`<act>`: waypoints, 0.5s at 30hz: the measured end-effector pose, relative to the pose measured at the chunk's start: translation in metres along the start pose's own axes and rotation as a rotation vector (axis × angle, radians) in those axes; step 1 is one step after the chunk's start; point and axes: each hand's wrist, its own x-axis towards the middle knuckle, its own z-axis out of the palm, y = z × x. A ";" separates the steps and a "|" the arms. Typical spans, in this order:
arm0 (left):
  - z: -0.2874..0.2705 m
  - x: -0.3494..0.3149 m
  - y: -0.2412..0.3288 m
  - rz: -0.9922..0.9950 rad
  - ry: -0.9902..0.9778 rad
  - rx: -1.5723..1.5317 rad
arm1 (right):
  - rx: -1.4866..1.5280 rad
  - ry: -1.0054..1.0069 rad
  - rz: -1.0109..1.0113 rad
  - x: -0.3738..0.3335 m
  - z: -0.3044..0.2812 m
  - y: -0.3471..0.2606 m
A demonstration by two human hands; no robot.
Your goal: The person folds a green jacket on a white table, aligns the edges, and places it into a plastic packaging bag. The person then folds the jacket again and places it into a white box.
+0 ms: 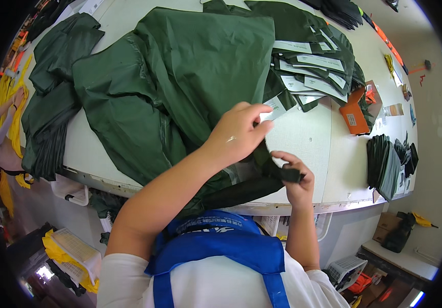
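Observation:
A large dark green garment of smooth, coated-looking fabric (200, 56) lies spread over the white table in front of me. From its near right corner comes a dark strap (265, 158). My left hand (239, 134) is closed on the upper part of this strap, thumb and forefinger together. Lower and to the right, my right hand (298, 180) grips the strap near its dark, folded end (290, 175). A rolled dark edge of the garment (241, 193) runs between my body and the hands. My left wrist and forearm hide part of the fabric.
Green pieces with white labels (313, 66) overlap at the far right. Folded green garments (57, 102) are piled at the left. An orange box (354, 112) and a dark green stack (382, 161) sit on the right. Another person's arm (5, 110) handles yellow material at far left.

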 end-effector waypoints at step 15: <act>-0.083 0.110 -0.076 -0.049 0.603 -0.315 | -0.670 0.407 -0.058 0.010 -0.123 -0.066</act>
